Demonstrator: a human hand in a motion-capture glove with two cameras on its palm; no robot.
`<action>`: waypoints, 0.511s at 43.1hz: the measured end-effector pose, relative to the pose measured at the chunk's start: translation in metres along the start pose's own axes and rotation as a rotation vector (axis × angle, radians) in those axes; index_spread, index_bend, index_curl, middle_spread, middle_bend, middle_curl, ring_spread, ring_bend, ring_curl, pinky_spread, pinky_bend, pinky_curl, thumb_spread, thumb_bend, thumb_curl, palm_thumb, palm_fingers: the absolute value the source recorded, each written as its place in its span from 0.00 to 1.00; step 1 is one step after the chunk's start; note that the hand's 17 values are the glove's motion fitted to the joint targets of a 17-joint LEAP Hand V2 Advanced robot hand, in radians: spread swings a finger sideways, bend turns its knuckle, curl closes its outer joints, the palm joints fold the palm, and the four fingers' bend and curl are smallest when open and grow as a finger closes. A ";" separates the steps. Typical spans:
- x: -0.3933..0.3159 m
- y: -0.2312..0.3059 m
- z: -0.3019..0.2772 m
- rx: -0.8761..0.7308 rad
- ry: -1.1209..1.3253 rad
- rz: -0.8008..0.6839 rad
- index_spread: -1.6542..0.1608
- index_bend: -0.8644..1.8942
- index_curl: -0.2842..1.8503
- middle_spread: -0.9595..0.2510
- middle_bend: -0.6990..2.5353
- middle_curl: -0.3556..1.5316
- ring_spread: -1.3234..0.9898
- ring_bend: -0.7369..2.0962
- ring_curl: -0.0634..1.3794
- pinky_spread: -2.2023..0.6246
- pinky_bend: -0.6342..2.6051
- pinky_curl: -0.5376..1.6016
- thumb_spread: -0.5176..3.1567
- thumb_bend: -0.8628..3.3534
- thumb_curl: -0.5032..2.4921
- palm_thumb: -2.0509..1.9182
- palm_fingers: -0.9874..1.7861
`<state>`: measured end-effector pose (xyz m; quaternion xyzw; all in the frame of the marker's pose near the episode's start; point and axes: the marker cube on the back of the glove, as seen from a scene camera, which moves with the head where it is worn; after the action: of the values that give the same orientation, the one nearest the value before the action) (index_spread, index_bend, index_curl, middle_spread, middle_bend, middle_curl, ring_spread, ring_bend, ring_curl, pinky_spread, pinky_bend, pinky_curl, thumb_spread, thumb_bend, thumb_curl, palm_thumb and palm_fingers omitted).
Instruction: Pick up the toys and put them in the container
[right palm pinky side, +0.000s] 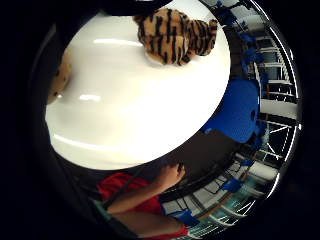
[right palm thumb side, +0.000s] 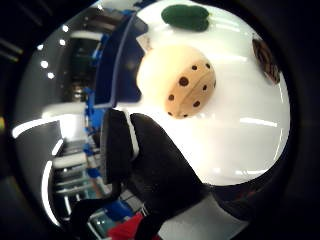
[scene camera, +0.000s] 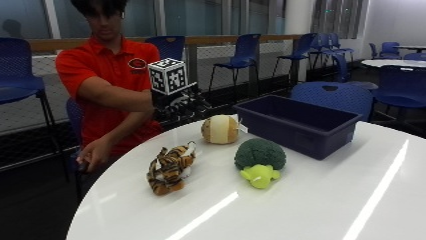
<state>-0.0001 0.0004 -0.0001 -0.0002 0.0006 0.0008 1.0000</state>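
Just below and beyond the gloved right hand (scene camera: 178, 106), whose fingers hang relaxed holding nothing, the round spotted toy (scene camera: 220, 129) sits untouched on the table (scene camera: 319, 200).

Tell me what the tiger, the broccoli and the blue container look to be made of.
Tiger: soft plush, judging by its fuzzy striped surface.
Broccoli: likely plush too, with a nubbly matte green head and a smoother light green stalk.
Blue container: seemingly rigid plastic, with smooth straight walls and a rolled rim.

You see blue chairs (scene camera: 246, 50) along the windows (scene camera: 200, 17), a dark floor (scene camera: 33, 170), and another white table (scene camera: 399, 63) behind.
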 end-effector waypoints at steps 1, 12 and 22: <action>0.000 0.000 0.000 0.000 0.000 0.001 0.84 0.35 0.14 0.76 0.25 0.20 0.56 0.30 0.04 0.78 0.36 0.30 0.25 0.18 0.16 0.47 0.32; 0.010 -0.004 -0.005 0.016 -0.005 0.021 0.77 0.37 0.18 0.73 0.26 0.24 0.54 0.31 0.07 0.78 0.40 0.36 0.38 0.18 0.17 0.47 0.30; 0.026 -0.012 -0.003 0.010 0.001 0.040 0.75 0.37 0.20 0.72 0.26 0.26 0.54 0.32 0.09 0.78 0.41 0.37 0.41 0.18 0.17 0.47 0.29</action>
<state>0.0262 -0.0117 -0.0028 0.0048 0.0013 0.0209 0.9998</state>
